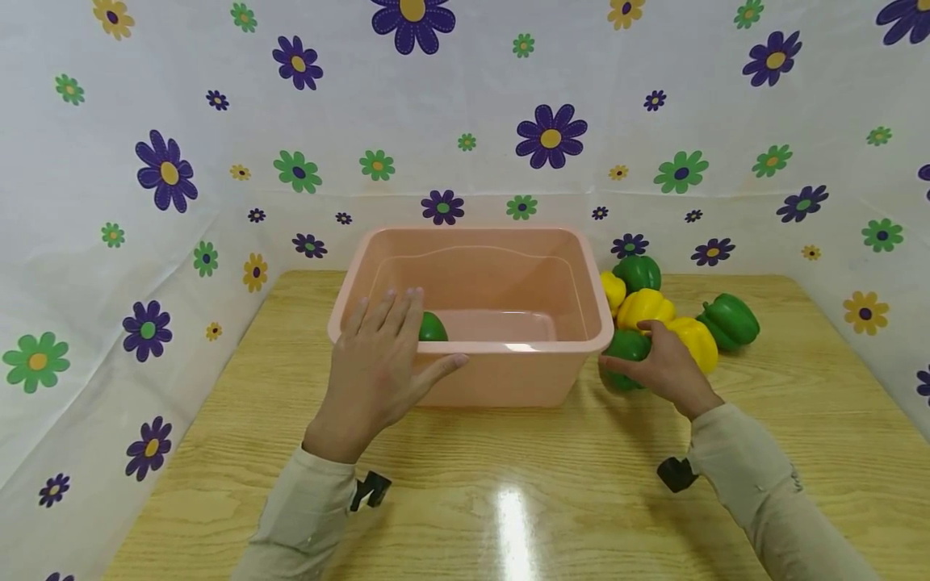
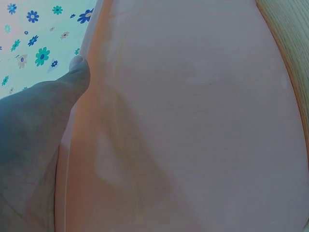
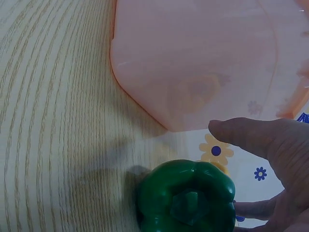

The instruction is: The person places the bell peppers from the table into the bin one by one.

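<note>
My left hand [image 1: 378, 359] lies over the near left rim of a pink plastic bin [image 1: 501, 375], its fingers straight and its thumb along the rim. Inside the bin, partly hidden by that hand and the rim, is a green bell pepper [image 1: 433, 327]. To the right of the bin, my right hand [image 1: 672, 367] reaches over another green bell pepper [image 3: 186, 195]. In the right wrist view its thumb [image 3: 241, 134] stands apart from this pepper, while the fingertips [image 3: 253, 209] are at its side. Yellow bell peppers [image 1: 693, 343] lie just beyond that hand.
More peppers cluster right of the bin: a yellow one [image 1: 645, 307], a green one [image 1: 638, 273] at the back and a green one [image 1: 730, 321] farther right. The wooden table [image 1: 465, 484] meets a flower-printed cloth [image 1: 465, 105] at the back and sides.
</note>
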Available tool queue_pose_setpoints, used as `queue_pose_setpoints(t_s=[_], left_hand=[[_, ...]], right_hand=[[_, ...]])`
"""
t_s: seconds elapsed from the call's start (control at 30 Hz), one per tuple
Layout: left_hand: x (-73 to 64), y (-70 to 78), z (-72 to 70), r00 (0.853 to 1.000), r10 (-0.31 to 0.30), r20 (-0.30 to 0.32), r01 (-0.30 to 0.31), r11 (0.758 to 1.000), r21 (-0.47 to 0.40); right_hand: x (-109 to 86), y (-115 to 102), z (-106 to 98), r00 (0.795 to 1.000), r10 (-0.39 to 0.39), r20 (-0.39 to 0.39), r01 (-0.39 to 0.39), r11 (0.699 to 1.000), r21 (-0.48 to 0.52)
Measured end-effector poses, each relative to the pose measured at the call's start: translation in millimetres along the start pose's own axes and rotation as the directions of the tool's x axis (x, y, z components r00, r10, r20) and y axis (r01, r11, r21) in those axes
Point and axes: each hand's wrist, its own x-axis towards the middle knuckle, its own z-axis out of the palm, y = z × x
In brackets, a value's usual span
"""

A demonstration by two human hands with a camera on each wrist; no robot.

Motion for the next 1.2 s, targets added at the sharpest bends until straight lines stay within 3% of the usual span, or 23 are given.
queue_pose_setpoints(t_s=[1.2], left_hand=[[-0.3, -0.2, 1.2, 1.000, -0.010, 0.009, 0.010, 1.000, 0.005]], right_hand=[[4.9, 15.0, 9.3, 1.000, -0.011, 0.029, 0.009, 0.998, 0.062]])
